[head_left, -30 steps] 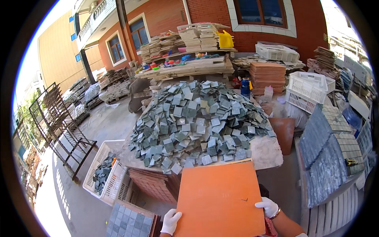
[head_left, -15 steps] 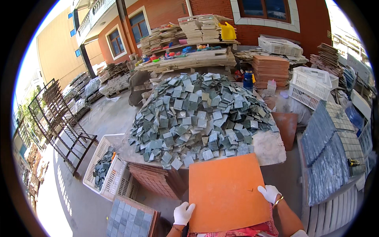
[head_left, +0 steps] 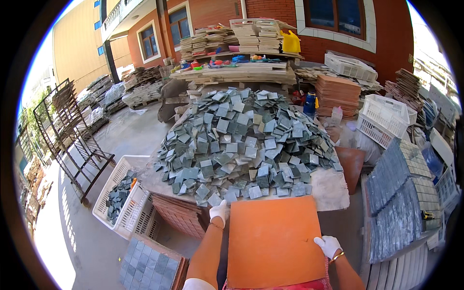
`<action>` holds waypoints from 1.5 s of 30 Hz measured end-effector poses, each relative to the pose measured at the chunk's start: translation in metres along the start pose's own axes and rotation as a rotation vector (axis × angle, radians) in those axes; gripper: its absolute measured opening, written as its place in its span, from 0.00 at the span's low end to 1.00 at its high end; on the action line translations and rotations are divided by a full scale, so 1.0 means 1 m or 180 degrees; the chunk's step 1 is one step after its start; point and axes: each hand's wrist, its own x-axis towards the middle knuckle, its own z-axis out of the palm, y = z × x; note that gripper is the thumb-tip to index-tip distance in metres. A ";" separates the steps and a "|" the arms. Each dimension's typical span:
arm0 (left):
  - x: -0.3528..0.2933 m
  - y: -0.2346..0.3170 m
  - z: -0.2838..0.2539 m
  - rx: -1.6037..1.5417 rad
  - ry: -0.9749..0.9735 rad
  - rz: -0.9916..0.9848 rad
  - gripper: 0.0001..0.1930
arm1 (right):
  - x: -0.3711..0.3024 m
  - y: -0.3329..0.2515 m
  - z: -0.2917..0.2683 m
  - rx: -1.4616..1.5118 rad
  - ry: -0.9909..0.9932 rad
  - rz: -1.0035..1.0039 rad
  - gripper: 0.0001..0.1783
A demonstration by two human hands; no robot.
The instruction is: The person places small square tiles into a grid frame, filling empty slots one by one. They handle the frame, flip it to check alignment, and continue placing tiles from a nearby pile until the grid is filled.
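A square orange board [head_left: 274, 241] lies in front of me, below the near edge of the table. My right hand [head_left: 329, 246], in a white glove with a gold bracelet at the wrist, grips the board's right edge. Beside the board's upper left corner is my left hand [head_left: 219, 211], also gloved, its fingers loosely extended toward the tiles with nothing visible in them. Just beyond it spreads a large heap of small square grey-green stone tiles [head_left: 232, 147] on the pale tabletop [head_left: 330, 189].
At left, a white crate [head_left: 104, 195] holds dark tile pieces. Next to it are stacked reddish boards [head_left: 179, 215] and a grey tile sheet [head_left: 147, 266]. Piled tile sheets [head_left: 398, 212] stand at right, with white crates [head_left: 384, 118] behind. A metal rack [head_left: 72, 135] stands far left.
My left hand has left the board's lower left side and moved forward to its upper left corner, near the tiles. My right hand still grips the board, slightly lower in view.
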 end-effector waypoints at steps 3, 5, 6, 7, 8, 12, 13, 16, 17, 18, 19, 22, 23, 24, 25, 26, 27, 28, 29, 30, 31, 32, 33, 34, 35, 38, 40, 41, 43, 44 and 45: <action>0.013 -0.016 0.005 0.0533 0.0051 0.0575 0.10 | -0.002 0.008 0.003 0.0094 0.0125 0.0021 0.40; 0.015 -0.019 0.010 0.0614 0.0164 0.1307 0.11 | -0.002 0.007 0.006 0.0246 0.0174 0.0039 0.40; 0.019 -0.016 0.011 0.0825 0.0258 0.1767 0.11 | -0.002 0.004 0.007 0.0292 0.0176 0.0017 0.39; 0.013 -0.007 0.023 0.1031 0.0311 0.2210 0.11 | -0.002 0.005 0.007 0.0325 0.0200 0.0029 0.39; 0.007 0.005 0.031 0.1569 0.0447 0.2573 0.11 | -0.002 0.006 0.007 0.0356 0.0226 0.0042 0.39; -0.015 0.084 0.080 0.0458 -0.0525 0.2423 0.13 | -0.003 0.008 0.009 0.0237 0.0387 -0.0073 0.37; 0.000 0.097 0.076 0.0127 -0.0844 0.2421 0.20 | -0.001 0.003 0.013 0.0234 0.0344 -0.0078 0.36; -0.014 0.116 0.055 0.1400 -0.0810 0.1939 0.25 | -0.009 -0.008 0.011 0.0226 0.0571 0.0080 0.31; -0.019 0.098 0.042 0.1896 -0.0729 0.1981 0.26 | -0.010 -0.014 0.008 0.0257 0.0721 0.0127 0.29; -0.024 0.081 0.031 0.2388 -0.0663 0.2027 0.27 | -0.012 -0.016 0.005 0.0504 0.0798 0.0034 0.24; -0.052 0.050 0.024 0.2662 -0.0436 0.2321 0.28 | -0.012 -0.014 0.002 0.0832 0.0939 -0.0034 0.23; -0.088 -0.029 -0.053 0.2546 -0.0415 0.1477 0.28 | -0.007 -0.017 0.011 0.1606 0.1013 -0.0317 0.20; -0.086 -0.054 -0.074 0.2254 -0.0517 0.1284 0.26 | -0.003 -0.018 0.012 0.1663 0.0815 -0.0173 0.20; -0.100 -0.059 -0.069 0.1841 -0.0798 0.1228 0.23 | 0.000 -0.016 0.012 0.1693 0.0628 0.0010 0.20; -0.119 -0.058 -0.062 0.1407 -0.1055 0.1181 0.21 | 0.002 -0.015 0.013 0.1722 0.0447 0.0165 0.21; -0.125 -0.057 -0.058 0.1237 -0.1208 0.1109 0.19 | 0.002 -0.017 0.020 0.1920 0.0655 0.0028 0.21; -0.126 -0.055 -0.058 0.0990 -0.1419 0.0675 0.20 | 0.003 -0.013 0.023 0.2010 0.0617 0.0060 0.21; -0.124 -0.051 -0.059 0.0741 -0.1626 0.0240 0.20 | 0.002 -0.010 0.027 0.2100 0.0578 0.0091 0.21; -0.123 -0.048 -0.061 0.0491 -0.1828 -0.0198 0.21 | 0.001 -0.006 0.029 0.2189 0.0540 0.0122 0.21; -0.119 -0.055 -0.075 0.0524 -0.1938 -0.0607 0.24 | -0.002 -0.014 0.021 0.2087 0.0348 0.0245 0.22; -0.130 -0.058 -0.075 0.0569 -0.2010 -0.0586 0.26 | 0.000 -0.011 0.022 0.2113 0.0368 0.0217 0.22; -0.126 -0.062 -0.077 0.0573 -0.2023 -0.0704 0.27 | 0.000 -0.003 0.028 0.2138 0.0388 0.0190 0.22; -0.127 -0.065 -0.080 0.0582 -0.2010 -0.0868 0.27 | -0.003 -0.005 0.029 0.2162 0.0373 0.0201 0.23; -0.127 -0.066 -0.082 0.0597 -0.1997 -0.0890 0.28 | -0.005 -0.005 0.025 0.2124 0.0162 0.0357 0.23; -0.130 -0.067 -0.085 0.0612 -0.1983 -0.0910 0.29 | -0.010 -0.006 0.023 0.2201 0.0226 0.0306 0.22; -0.126 -0.068 -0.086 0.0598 -0.1845 -0.0832 0.28 | -0.018 -0.021 0.016 0.2327 0.0315 0.0192 0.21; -0.125 -0.065 -0.079 0.0485 -0.1711 -0.0823 0.23 | -0.015 -0.027 0.012 0.2303 0.0267 0.0180 0.19; -0.128 -0.062 -0.066 0.0702 -0.1534 -0.0671 0.23 | -0.011 -0.023 0.015 0.2655 0.0169 0.0100 0.18; -0.122 -0.056 -0.051 0.1044 -0.1437 -0.0754 0.23 | 0.007 -0.009 0.027 0.3398 -0.0004 -0.0101 0.17; -0.120 -0.060 -0.053 0.0957 -0.1514 -0.0789 0.23 | 0.010 -0.002 0.031 0.3807 -0.0297 -0.0001 0.16; -0.117 -0.062 -0.058 0.0862 -0.1548 -0.0782 0.24 | 0.010 -0.013 0.025 0.4083 -0.0620 0.0140 0.17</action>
